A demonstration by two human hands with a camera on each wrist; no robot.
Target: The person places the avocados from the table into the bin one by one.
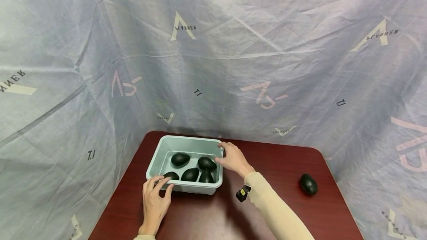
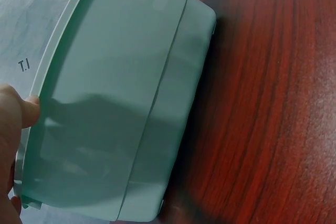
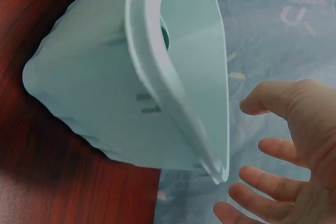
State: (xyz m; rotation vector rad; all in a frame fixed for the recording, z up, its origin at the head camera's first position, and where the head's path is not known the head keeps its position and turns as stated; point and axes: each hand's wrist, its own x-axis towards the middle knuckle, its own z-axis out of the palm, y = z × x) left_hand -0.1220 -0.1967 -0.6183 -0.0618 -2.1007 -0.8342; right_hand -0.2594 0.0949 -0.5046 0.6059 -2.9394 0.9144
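A pale green plastic bin (image 1: 186, 186) stands on the table with several dark avocados (image 1: 190, 175) lying in it. At its front left corner my left hand (image 1: 155, 199) holds the rim. The left wrist view shows the thumb (image 2: 31, 111) against the outside of the bin's rim, with fingers partly hidden behind it. My right hand (image 1: 233, 158) hovers by the bin's right side, fingers spread. In the right wrist view its fingers (image 3: 273, 184) are apart from the rim and hold nothing.
A single avocado (image 1: 308, 184) lies on the right part of the dark red wooden table (image 1: 273, 166). Grey printed cloth (image 1: 213, 66) hangs behind the table and along both sides. A small black device (image 1: 243, 193) is at my right wrist.
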